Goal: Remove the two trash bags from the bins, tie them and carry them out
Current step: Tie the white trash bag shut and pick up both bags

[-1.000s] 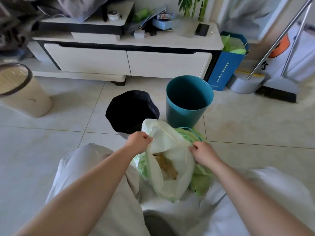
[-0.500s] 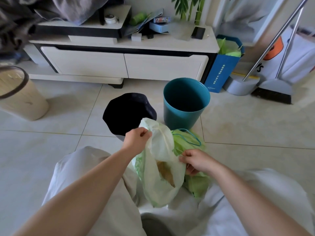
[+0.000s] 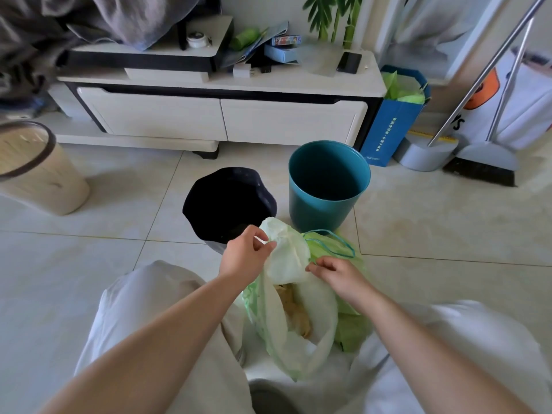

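Left hand (image 3: 243, 255): thumb and fingers pinch the top edge of the pale trash bag (image 3: 288, 259).
Right hand (image 3: 337, 274): fingertips pinch the same bag's rim on its right side.
Dark bin (image 3: 203, 189): just beyond the left hand.
Pale trash bag: near centre, between the person's knees, mouth partly open.
Teal bin (image 3: 316, 210): just right of the dark bin.
Green trash bag (image 3: 352, 333): touching the pale bag's right side.
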